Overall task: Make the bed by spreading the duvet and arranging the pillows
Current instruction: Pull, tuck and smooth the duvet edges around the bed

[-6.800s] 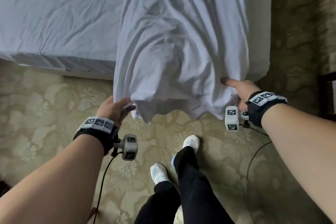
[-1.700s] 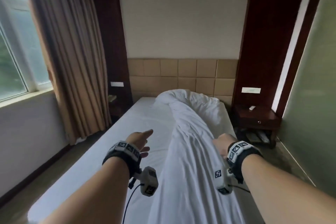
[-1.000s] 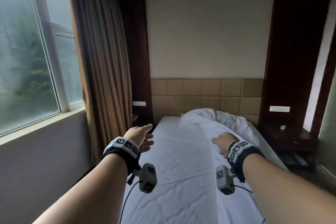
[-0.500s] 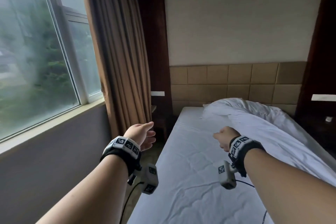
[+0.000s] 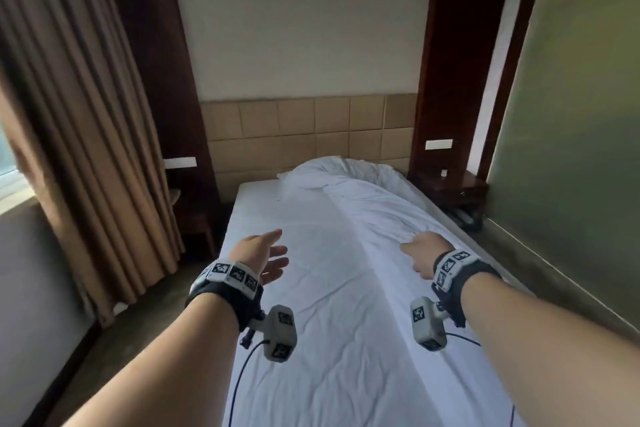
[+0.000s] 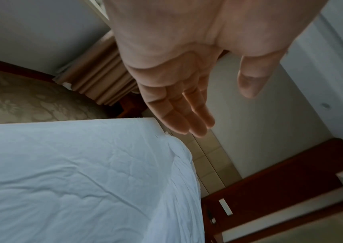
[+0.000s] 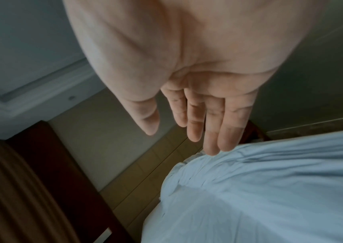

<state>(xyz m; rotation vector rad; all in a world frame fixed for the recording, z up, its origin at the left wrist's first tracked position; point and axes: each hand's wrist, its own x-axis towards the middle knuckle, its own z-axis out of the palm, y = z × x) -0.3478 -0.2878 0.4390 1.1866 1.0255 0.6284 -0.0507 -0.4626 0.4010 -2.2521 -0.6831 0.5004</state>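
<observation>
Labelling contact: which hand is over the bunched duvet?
The right hand, over the duvet; the left hand hovers open above bare sheet.

duvet: white, rumpled | bunched lengthwise along bed's right half | heaped at headboard end

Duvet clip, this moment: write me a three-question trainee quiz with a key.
1. True or false: the duvet covers the whole mattress.
2. Which hand is nearer the duvet? A) left hand B) right hand
3. Fill in: behind the bunched duvet end stands the tan padded ____.

Key:
1. False; it lies bunched in a strip along the bed's right side, leaving the left side bare.
2. B; its fingers are straight by the folds, with no grip seen. The left hand hangs open above bare sheet.
3. headboard
</observation>
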